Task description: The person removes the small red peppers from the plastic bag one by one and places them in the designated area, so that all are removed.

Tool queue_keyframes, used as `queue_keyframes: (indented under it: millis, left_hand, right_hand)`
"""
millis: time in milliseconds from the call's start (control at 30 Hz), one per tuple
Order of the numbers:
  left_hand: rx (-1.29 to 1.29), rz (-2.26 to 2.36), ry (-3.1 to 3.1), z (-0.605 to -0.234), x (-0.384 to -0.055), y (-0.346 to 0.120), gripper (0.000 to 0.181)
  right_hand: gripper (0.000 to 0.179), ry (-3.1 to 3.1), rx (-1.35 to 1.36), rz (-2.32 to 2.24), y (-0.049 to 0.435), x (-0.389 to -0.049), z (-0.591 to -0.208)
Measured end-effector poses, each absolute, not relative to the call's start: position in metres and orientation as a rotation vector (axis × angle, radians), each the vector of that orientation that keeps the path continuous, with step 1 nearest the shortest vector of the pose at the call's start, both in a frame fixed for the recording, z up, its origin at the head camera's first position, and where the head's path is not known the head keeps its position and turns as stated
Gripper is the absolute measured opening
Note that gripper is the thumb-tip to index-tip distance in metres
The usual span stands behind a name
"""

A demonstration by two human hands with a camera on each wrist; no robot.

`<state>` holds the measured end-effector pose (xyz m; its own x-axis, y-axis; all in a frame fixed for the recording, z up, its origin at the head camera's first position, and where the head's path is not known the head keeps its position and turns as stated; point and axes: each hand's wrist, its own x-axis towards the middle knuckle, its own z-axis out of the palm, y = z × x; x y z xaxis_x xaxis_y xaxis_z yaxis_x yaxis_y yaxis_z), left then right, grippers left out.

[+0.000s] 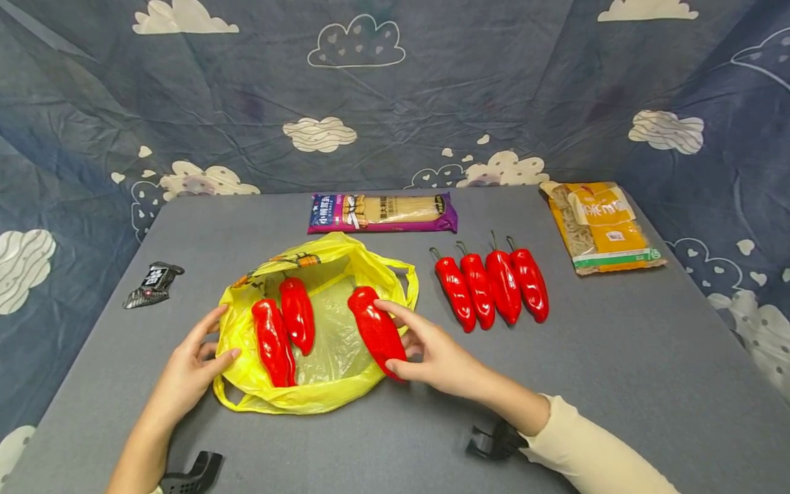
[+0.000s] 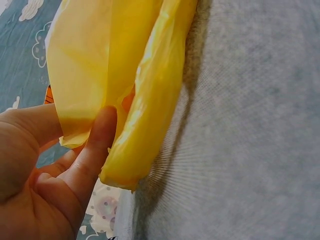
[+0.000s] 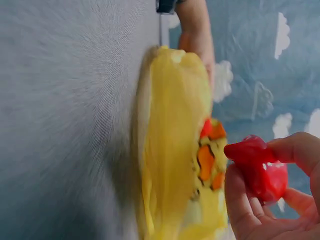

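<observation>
A yellow plastic bag (image 1: 308, 405) lies with its mouth wide open on the grey table. My left hand (image 1: 191, 370) holds the bag's left rim between thumb and fingers; the left wrist view shows the thumb (image 2: 100, 132) against the yellow film. Over the bag's right edge, my right hand (image 1: 435, 353) grips a shiny red pepper (image 1: 376, 329) by its side. In the right wrist view this pepper (image 3: 260, 172) is raised beside the bag's wall (image 3: 172, 140). More red peppers (image 1: 297, 315) lie inside the bag, on its left side.
Several red peppers (image 1: 475, 291) lie in a row right of the bag, stems away from me. Behind stands a purple pasta packet (image 1: 395, 213), lying flat. A yellow noodle bag (image 1: 607, 230) is at the back right. A small black packet (image 1: 154, 283) lies at the left.
</observation>
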<state>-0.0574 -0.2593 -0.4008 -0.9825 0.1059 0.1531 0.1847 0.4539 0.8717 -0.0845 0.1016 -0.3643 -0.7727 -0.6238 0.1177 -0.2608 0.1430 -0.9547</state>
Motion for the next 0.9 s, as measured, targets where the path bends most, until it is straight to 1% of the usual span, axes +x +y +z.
queue_keyframes:
  millis: [233,433,667,900]
  left_hand:
    - [-0.274,-1.589,-2.610,-0.399,-0.059,-0.259,0.069]
    - [-0.272,-1.582,-2.604,-0.400,-0.058,-0.260,0.069]
    - [-0.275,-1.599,-2.594,-0.401,-0.058,-0.259,0.069]
    - [-0.271,-1.599,-2.585,-0.400,-0.058,-0.260,0.069]
  right_hand:
    - [0.078,2.270,-0.832,-1.810,0.159,-0.063,-0.364]
    - [0.080,2.344,-0.697,-1.807,0.195,-0.053,-0.373]
    - [0.080,2.397,-0.467,-1.717,0.221,-0.045,-0.389]
    - [0.079,2.403,-0.433,-1.675,0.231,-0.043,-0.403]
